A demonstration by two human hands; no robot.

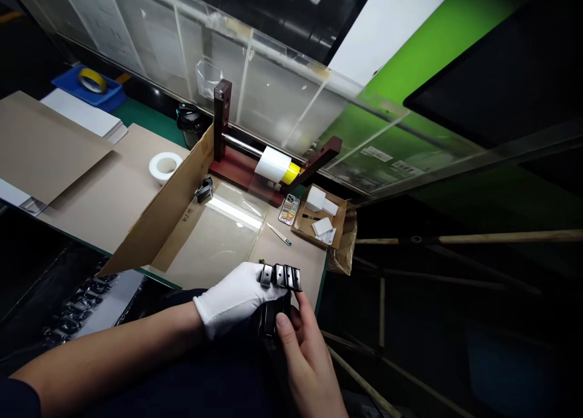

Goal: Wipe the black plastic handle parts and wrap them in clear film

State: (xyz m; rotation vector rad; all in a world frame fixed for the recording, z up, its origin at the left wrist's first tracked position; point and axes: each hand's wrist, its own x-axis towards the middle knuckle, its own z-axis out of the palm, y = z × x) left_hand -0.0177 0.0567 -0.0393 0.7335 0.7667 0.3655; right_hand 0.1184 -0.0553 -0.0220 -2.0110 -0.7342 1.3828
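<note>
Head view: we see the gloved left hand (232, 299) clasping a row of three black metal brackets (280, 276), held just past the bench's near edge, while the bare right hand (305, 360) curls about a dark block (273, 316) beneath them, its grip partly hidden. We judge the brackets stiff, fairly heavy and slippery, best taken by their long sides. Beyond lie a clear plastic sheet (223, 236) and a roll of white tape (272, 164) on a dark red stand (222, 120).
</note>
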